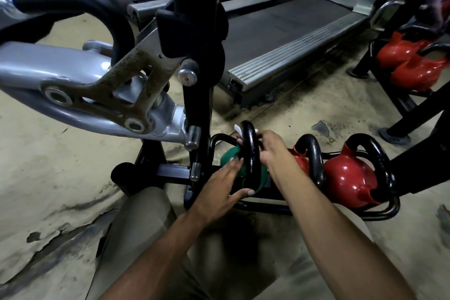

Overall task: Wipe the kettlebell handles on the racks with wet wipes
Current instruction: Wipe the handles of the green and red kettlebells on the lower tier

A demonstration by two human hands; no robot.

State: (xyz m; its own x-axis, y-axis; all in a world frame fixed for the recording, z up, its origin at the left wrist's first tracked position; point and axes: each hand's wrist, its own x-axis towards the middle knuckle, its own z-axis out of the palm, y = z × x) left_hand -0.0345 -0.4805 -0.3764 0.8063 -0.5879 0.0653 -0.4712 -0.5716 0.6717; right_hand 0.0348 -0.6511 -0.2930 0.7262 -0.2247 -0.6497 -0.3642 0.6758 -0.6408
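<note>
A green kettlebell [230, 157] with a black handle [250, 151] sits at the left end of a low black rack [265, 208]. My right hand [269, 145] reaches through the handle loop and grips a white wet wipe [238, 129] against the handle's upper far side. My left hand [219, 189] lies flat against the green body, fingers spread, holding nothing. Two red kettlebells [347, 178] with black handles stand to the right on the same rack.
A silver and black exercise machine [102, 85] with a black post [196, 95] stands close on the left. A treadmill [280, 29] lies behind. Another rack with red kettlebells [411, 63] is at the far right. My knees in khaki trousers [141, 221] are below.
</note>
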